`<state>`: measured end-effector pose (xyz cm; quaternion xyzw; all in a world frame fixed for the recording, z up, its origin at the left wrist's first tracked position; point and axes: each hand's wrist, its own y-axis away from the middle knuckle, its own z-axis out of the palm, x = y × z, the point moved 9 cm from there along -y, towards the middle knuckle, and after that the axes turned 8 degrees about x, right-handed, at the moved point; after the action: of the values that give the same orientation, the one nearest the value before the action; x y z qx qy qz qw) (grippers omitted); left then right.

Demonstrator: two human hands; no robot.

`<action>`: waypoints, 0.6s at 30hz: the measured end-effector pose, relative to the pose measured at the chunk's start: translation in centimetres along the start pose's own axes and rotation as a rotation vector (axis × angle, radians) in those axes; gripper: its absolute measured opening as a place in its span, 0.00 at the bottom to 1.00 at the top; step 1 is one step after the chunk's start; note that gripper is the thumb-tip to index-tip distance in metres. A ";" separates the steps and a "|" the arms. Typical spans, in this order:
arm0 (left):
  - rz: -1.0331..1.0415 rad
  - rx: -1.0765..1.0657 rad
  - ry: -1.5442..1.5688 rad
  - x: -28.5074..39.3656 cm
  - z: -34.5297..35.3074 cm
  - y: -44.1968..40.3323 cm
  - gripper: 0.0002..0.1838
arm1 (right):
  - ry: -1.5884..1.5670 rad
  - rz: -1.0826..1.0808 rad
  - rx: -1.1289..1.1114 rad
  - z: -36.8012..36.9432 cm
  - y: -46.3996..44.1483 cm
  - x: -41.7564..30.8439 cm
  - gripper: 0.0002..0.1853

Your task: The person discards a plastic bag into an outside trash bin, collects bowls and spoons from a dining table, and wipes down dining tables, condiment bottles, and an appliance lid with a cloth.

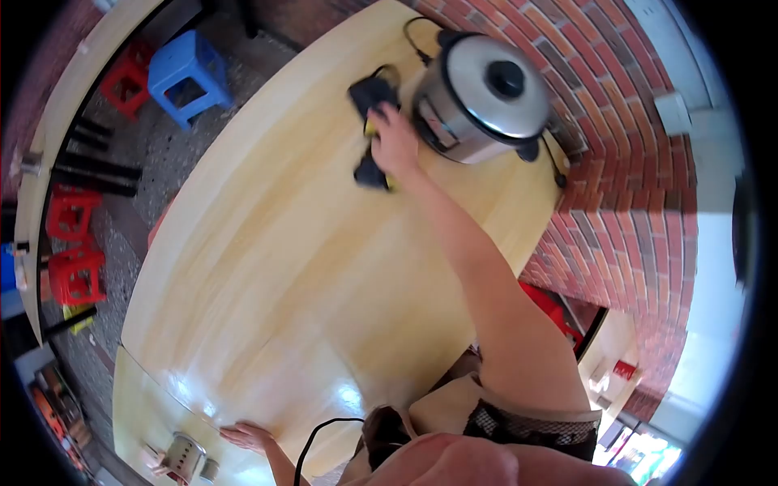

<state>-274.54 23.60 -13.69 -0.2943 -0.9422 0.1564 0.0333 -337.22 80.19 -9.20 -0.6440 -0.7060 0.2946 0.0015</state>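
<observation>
My right hand (395, 147) reaches far across the wooden table (267, 267), its fingers closed over the middle of a dark black-and-yellow item (373, 172). Motion smears that item, and I cannot make out its kind. Part of it sticks out above my fingers and part below. Just right of this hand stands a big steel electric pot (466, 121) with a black-knobbed lid. My left hand (247, 436) lies flat with fingers stretched on the near table section, close to a perforated metal utensil holder (185, 455).
A red brick wall (600, 121) borders the table on the right. A power cord (417, 40) runs behind the pot. On the floor to the left are a blue stool (190, 73) and several red stools (77, 271). A small metal cup (210, 469) stands beside the holder.
</observation>
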 end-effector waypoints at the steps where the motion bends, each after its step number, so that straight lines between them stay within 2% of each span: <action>1: 0.043 0.026 -0.039 0.1 0.1 0.1 0.35 | -0.075 -0.070 -0.021 -1.8 3.5 0.3 0.31; 3: 0.013 0.004 0.016 -0.7 0.8 0.1 0.34 | -0.206 -0.079 -0.078 -7.8 9.2 1.5 0.31; 6: 0.037 0.060 -0.024 -1.7 2.2 -0.3 0.34 | -0.118 0.009 -0.049 -13.8 15.8 9.6 0.31; 8: 0.421 0.492 -0.508 1.6 0.0 0.4 0.33 | -0.061 0.100 -0.043 -16.0 17.2 12.6 0.31; 9: 0.431 0.506 -0.498 3.0 -0.1 0.4 0.33 | -0.011 0.174 -0.022 -16.5 16.5 14.4 0.30; 10: 0.267 0.317 -0.349 4.3 -0.5 -0.2 0.32 | 0.036 0.249 -0.006 -16.7 15.7 16.1 0.29; 11: 0.102 0.125 -0.202 7.6 -1.9 -0.3 0.31 | 0.032 0.258 0.000 -16.4 14.5 17.0 0.29; 12: 0.096 0.002 0.021 12.2 -2.6 -0.2 0.30 | 0.099 0.361 0.061 -16.3 13.2 18.7 0.28; 13: 0.260 0.032 0.193 16.1 -2.3 0.2 0.30 | 0.166 0.464 0.117 -16.2 12.0 20.4 0.28; 17: 0.574 -0.167 0.634 41.4 -11.7 4.0 0.30 | 0.069 0.336 0.192 -14.6 3.8 26.3 0.27; 18: 0.643 -0.187 0.749 46.9 -13.3 4.7 0.30 | -0.055 0.428 0.146 -13.5 0.8 28.8 0.28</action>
<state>-308.61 57.37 -3.92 -0.6073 -0.7373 -0.0425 0.2928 -336.26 111.96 -9.24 -0.7691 -0.5296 0.3561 -0.0336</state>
